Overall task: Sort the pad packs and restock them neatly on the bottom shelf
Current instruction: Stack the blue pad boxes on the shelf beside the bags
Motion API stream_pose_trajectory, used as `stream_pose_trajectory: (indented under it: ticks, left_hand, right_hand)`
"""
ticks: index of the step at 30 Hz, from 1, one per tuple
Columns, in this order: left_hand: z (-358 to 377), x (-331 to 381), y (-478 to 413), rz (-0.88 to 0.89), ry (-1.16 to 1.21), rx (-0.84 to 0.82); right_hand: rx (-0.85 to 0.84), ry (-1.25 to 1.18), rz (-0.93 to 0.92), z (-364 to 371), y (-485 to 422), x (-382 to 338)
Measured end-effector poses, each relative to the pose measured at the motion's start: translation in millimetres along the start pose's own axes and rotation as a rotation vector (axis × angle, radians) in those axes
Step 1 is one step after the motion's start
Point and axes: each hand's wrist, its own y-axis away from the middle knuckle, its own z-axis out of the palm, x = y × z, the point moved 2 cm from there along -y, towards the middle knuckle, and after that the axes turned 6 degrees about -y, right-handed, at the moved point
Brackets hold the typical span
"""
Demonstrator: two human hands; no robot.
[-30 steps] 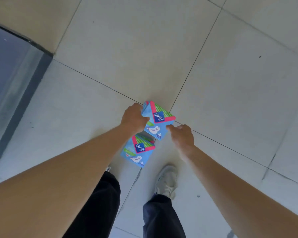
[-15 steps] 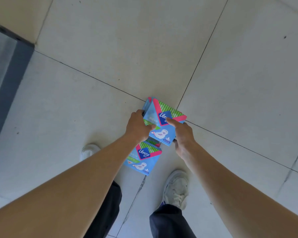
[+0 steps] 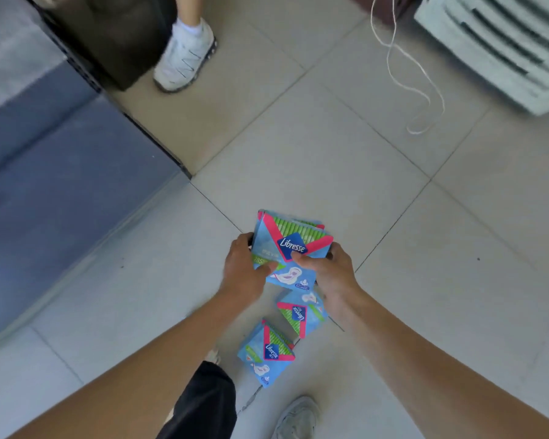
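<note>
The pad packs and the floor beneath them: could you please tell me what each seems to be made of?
The pad packs look like thin printed plastic film, slightly glossy: bright print and rounded edges, though blur leaves it open. The floor looks like pale ceramic tile, smooth with low sheen: straight dark grout lines.

Dark trousers [image 3: 200, 403], seemingly pale-grey sneaker [image 3: 297, 418]

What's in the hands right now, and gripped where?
Both hold one bundle of blue pad packs: left hand grips its left edge, right hand its right edge, both thumbs pressed on the front face.
</note>
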Motion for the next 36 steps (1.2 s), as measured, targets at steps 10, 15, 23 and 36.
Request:
stream_pose_trajectory:
  ticks: [10, 15, 23, 36]
  left_hand:
    - [-218, 99, 22, 0.099, 0.204, 0.439]
    - [-299, 109, 23, 0.086, 0.375, 0.603]
    - [-384, 88, -9, 0.039, 0.397, 0.755]
    - [-398, 78, -51, -0.144, 0.420, 0.823]
  right_hand:
    - [-0.320, 0.207, -0.346, 184, 81, -183]
    - [-0.460, 0.333, -0.464, 279, 106, -230]
    - [-0.549, 0.475, -0.575, 388, 101, -238]
    - [-0.637, 0.608, -0.774, 444, 61, -229]
